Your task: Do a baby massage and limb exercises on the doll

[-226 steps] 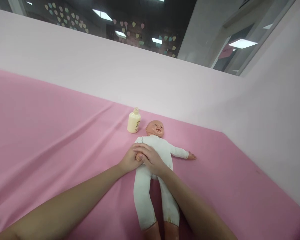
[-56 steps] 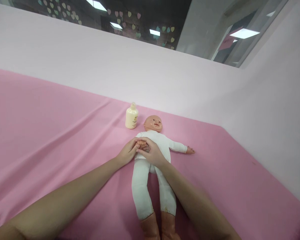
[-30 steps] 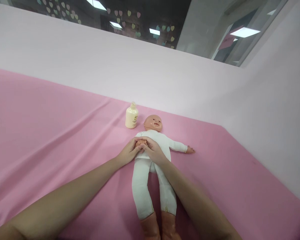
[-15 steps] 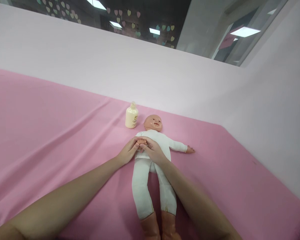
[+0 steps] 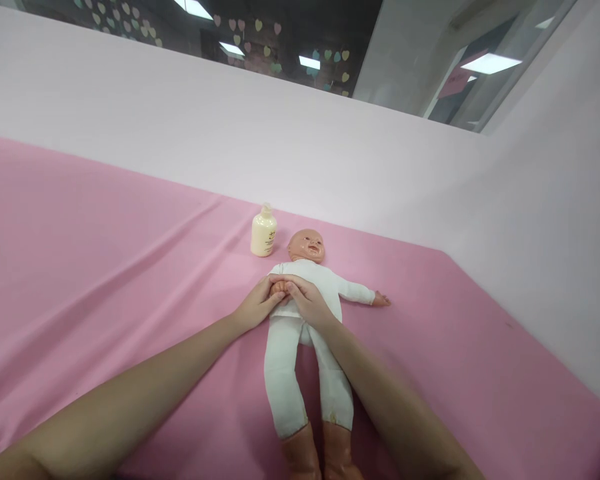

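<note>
A baby doll (image 5: 306,287) with a white cloth body lies on its back, its head away from me. Over its chest, my left hand (image 5: 257,303) and my right hand (image 5: 307,298) meet around the doll's hand (image 5: 279,287). Both are closed on it, fingers wrapped behind and thumbs in front. The small hand shows between my thumbs; most of my fingers are hidden behind it. The doll's other arm (image 5: 356,291) stretches out to the right.
A pale yellow lotion bottle (image 5: 263,235) stands upright left of the doll's head. Under everything lies a pink sheet (image 5: 130,253) with folds on the left. A white wall (image 5: 230,133) with a window (image 5: 280,40) rises along the far edge.
My thumbs have shifted a little over the doll's hand, and it is turned slightly. The arms, the doll's body and the bottle stay in place.
</note>
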